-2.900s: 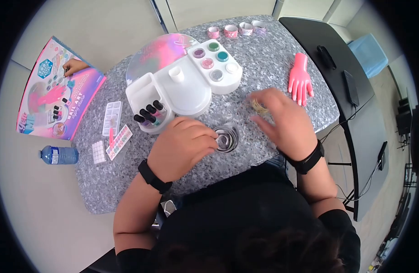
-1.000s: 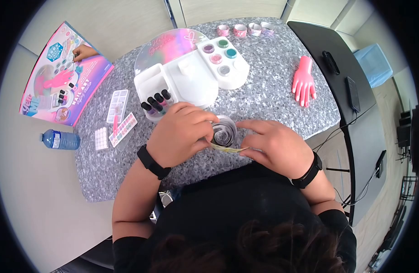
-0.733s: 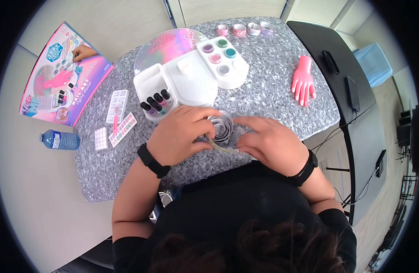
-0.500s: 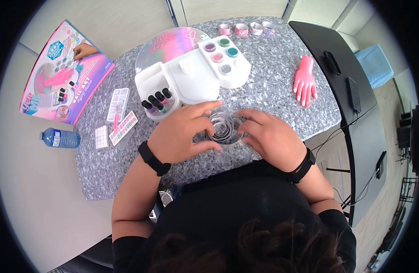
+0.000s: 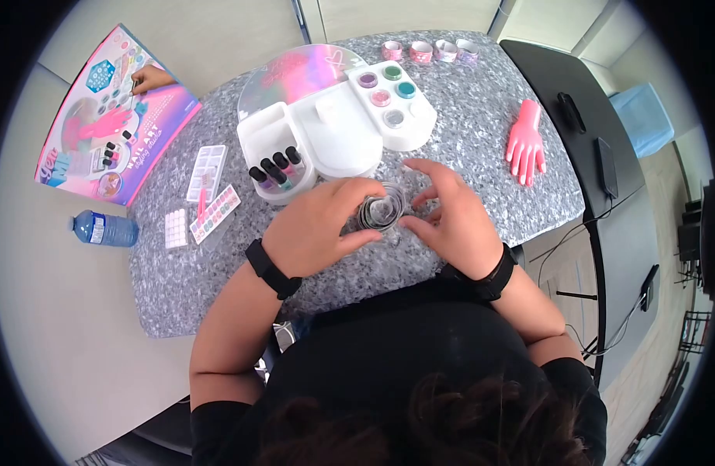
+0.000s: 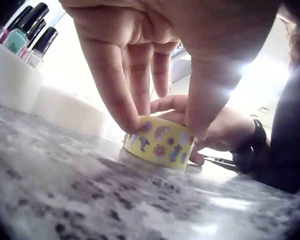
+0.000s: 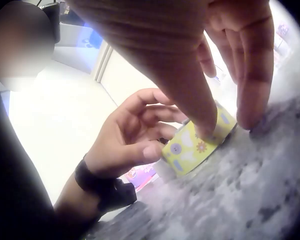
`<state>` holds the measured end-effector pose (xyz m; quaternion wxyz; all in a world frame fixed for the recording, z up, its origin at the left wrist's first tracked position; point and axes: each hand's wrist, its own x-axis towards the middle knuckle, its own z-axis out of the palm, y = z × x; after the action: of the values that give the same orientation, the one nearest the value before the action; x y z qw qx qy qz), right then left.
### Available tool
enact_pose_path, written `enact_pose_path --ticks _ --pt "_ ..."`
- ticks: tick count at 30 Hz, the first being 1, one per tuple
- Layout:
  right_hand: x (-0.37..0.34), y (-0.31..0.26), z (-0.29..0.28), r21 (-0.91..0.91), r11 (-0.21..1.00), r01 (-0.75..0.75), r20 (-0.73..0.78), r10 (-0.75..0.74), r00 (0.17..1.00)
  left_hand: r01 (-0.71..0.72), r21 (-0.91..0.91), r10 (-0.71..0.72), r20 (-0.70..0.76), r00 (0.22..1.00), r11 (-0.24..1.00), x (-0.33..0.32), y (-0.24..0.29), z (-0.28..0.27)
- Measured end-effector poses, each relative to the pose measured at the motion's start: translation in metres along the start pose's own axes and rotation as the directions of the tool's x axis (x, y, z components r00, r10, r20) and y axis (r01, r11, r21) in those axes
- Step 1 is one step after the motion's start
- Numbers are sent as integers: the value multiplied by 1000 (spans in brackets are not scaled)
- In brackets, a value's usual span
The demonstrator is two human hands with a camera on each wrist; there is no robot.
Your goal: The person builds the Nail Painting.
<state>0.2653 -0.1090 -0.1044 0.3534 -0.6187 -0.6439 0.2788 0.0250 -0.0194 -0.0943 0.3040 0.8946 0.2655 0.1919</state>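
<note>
A coiled roll of strip [image 5: 382, 208] lies on the speckled table near its front edge, its loops nested one inside another. Its outer face is yellow with flowers and small printed figures, as the left wrist view shows on the roll [image 6: 160, 142]. My left hand [image 5: 315, 225] grips the roll between fingers and thumb from the left. On the other side my right hand [image 5: 460, 225] is spread, fingers loosely bent and apart. In the right wrist view, the thumb of my right hand [image 7: 190, 65] rests against the yellow strip [image 7: 200, 145].
A white station [image 5: 338, 140] with polish bottles [image 5: 277, 169] and glitter pots stands behind the hands. The pink model hand [image 5: 526, 144] lies at right, with small tape rolls [image 5: 421, 53] at the back. Trays [image 5: 206, 175], a box [image 5: 113, 116] and a water bottle [image 5: 105, 229] are at left.
The yellow strip, earlier stretched between both hands, now lies around the coil. The coil sits slightly farther from the front edge, and the right hand's fingers have spread.
</note>
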Motion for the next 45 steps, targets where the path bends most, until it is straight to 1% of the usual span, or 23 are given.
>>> enact_pose_path --ticks 2,5,7,8,11,13,14,15,16,17,18,19,21,22,24,26,28,31,33,34,36,43,45 --pt "0 5 1 77 995 59 -66 -54 996 -40 47 41 -17 999 998 0 2 -1" --pt "2 3 -1 71 996 46 38 -49 998 -142 125 147 -27 989 982 1 -5 0" --pt "1 1 3 -111 980 165 51 -160 986 -199 153 205 -26 978 968 -1 -10 3" --pt "3 2 4 -112 980 167 54 -162 985 -198 156 207 -44 977 968 -1 -10 5" --pt "9 4 8 -47 995 93 63 -90 994 -159 153 172 -75 982 975 -1 -5 3" --pt "11 0 7 150 989 -4 65 -6 998 -118 144 131 -86 988 982 -1 1 0" --pt "13 -2 6 152 988 -1 69 -10 998 -117 138 139 -162 977 983 0 3 -2" --pt "18 -4 5 193 978 83 8 -86 996 -118 132 147 -238 960 984 0 5 -4" --pt "22 -7 2 229 959 167 -56 -159 986 -114 134 144 -240 960 984 1 7 -7" --pt "29 -16 1 262 941 216 -101 -196 975 -123 128 160 -344 925 984 2 9 -11" --pt "37 -22 0 264 940 217 -100 -197 975 -133 124 175 -442 880 983 4 10 -15" --pt "46 -27 1 255 911 324 -154 -293 944 -160 206 242 -480 843 966 6 6 -22" --pt "66 -45 -1 169 855 491 -221 -452 864 -139 166 209 -547 811 976 9 -4 -29" --pt "77 -51 1 170 852 495 -222 -456 862 -125 123 174 -609 773 985 9 -9 -34" --pt "101 -63 6 205 856 474 -148 -452 880 -86 108 135 -612 779 990 6 -18 -47" --pt "124 -74 15 185 861 474 -122 -459 880 -40 10 35 -695 718 999 5 -31 -55" --pt "146 -77 26 35 845 533 -69 -530 845 1 72 49 -684 728 997 2 -32 -67" --pt "174 -84 37 -11 839 545 25 -544 838 112 139 33 -759 650 984 -4 -52 -80" --pt "191 -86 43 -9 842 539 125 -534 836 186 52 -64 -821 567 981 -9 -68 -89" --pt "197 -85 49 -6 836 549 126 -544 829 189 58 -59 -827 560 980 -10 -74 -90" --pt "207 -85 60 -52 831 553 242 -527 815 205 -96 -194 -823 534 974 -12 -86 -92" --pt "216 -89 77 -129 854 505 434 -409 803 158 -223 -273 -817 508 962 -10 -86 -88" --pt "216 -90 76 -207 833 513 461 -379 803 222 -110 -217 -811 543 969 -11 -87 -88"
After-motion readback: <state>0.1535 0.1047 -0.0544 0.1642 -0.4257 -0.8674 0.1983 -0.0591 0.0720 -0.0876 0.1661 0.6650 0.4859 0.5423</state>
